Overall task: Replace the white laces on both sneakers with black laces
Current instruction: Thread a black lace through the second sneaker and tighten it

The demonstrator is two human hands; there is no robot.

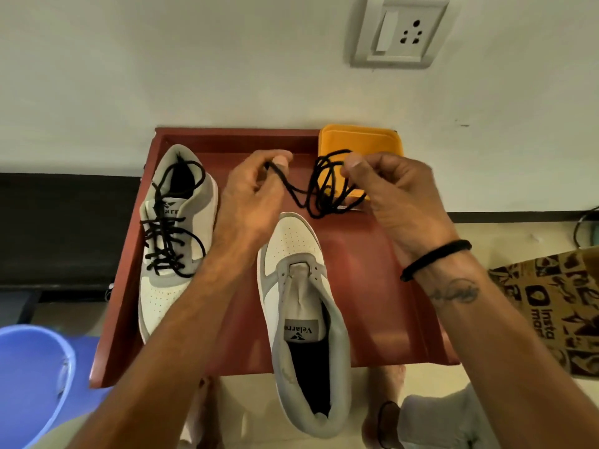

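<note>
Two sneakers lay on one red desk (372, 286): one laced sneaker (171, 241) and one unlaced sneaker (304, 319). There was one loose black lace (324, 189), one yellow box (359, 140), one blue bucket (29, 377), one printed bag (557, 306) and one wall socket (400, 35).

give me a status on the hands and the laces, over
Left hand and right hand each pinch the loose black lace. Left grey-and-white sneaker laced black; middle grey-and-white sneaker unlaced. Nothing blocking.

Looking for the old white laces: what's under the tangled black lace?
Under the black lace lies a yellow lid on the red tray; the right hand hides the rest.
</note>
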